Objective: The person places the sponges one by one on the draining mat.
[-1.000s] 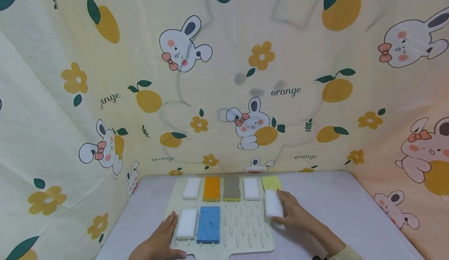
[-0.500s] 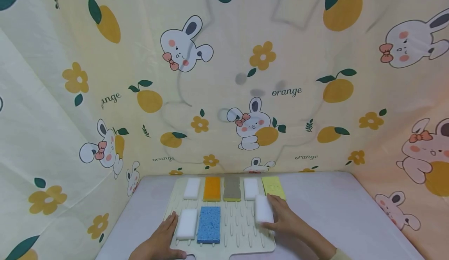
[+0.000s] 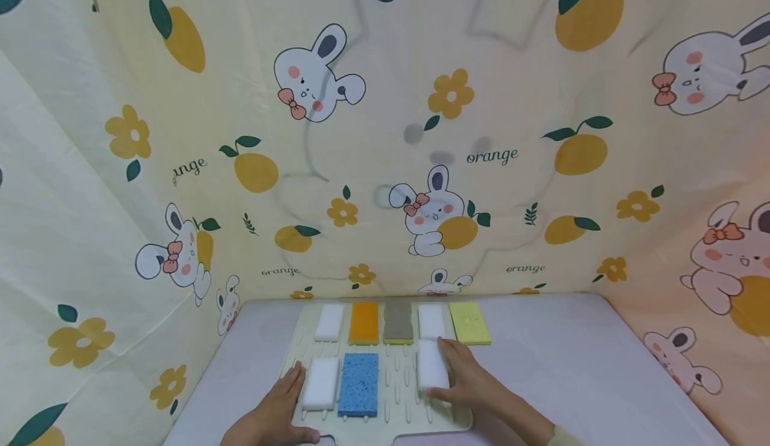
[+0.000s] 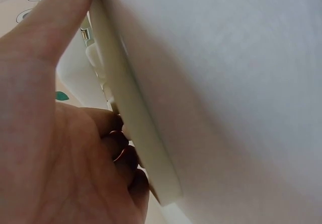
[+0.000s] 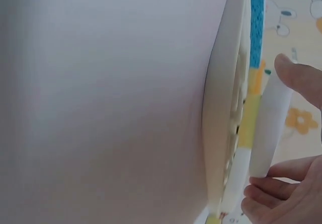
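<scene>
A cream ribbed board (image 3: 397, 396) lies on the table with sponges in two rows. My right hand (image 3: 468, 378) holds a white sponge (image 3: 430, 364) between thumb and fingers over the board's right part. In the right wrist view this sponge (image 5: 270, 126) is raised above the board, gripped at its two ends. My left hand (image 3: 273, 409) rests at the board's front left corner, fingers along the side edge and thumb at the front. The left wrist view has its fingertips against the board's rim (image 4: 143, 138). Close by lie a white sponge (image 3: 320, 384) and a blue sponge (image 3: 359, 384).
Along the back row sit a white sponge (image 3: 329, 323), an orange sponge (image 3: 363, 323), a grey-topped sponge (image 3: 398, 321) and another white sponge (image 3: 431, 320). A yellow sponge (image 3: 472, 323) lies at the back right corner. A printed curtain (image 3: 385, 245) hangs behind the table (image 3: 559, 346).
My right hand has carried the white sponge leftward, from beyond the board's right edge to above the board, uncovering the yellow sponge. My left hand has stayed in place.
</scene>
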`<state>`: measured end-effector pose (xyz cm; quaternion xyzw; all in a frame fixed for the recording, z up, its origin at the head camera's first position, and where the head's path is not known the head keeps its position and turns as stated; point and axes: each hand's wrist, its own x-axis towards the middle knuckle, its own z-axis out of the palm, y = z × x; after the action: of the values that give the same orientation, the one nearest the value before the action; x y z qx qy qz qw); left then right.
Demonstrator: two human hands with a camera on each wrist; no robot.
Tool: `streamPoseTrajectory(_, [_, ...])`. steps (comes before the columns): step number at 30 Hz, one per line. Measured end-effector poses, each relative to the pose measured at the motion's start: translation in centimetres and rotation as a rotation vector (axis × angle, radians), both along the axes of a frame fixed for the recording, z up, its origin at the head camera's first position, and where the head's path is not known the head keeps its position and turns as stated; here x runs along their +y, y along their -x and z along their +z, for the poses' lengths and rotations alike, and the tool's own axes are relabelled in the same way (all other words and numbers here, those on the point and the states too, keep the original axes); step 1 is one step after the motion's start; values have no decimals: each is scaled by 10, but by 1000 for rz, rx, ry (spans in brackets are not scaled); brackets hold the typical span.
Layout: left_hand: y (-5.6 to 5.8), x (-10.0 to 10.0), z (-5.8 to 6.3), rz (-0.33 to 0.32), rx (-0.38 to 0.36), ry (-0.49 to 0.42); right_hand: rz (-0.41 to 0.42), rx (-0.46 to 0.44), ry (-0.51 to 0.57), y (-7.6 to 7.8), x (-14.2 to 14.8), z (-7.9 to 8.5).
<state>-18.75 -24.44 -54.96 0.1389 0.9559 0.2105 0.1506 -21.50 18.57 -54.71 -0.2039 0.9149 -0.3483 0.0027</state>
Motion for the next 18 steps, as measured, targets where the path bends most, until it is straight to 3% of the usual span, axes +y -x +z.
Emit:
streamPoseTrajectory(6, [-1, 0, 2, 10, -5, -2, 45, -11, -12, -2, -14, 0])
streamPoseTrajectory(18, [1, 0, 0, 22, -16, 3, 22, -121, -86, -3, -38, 1])
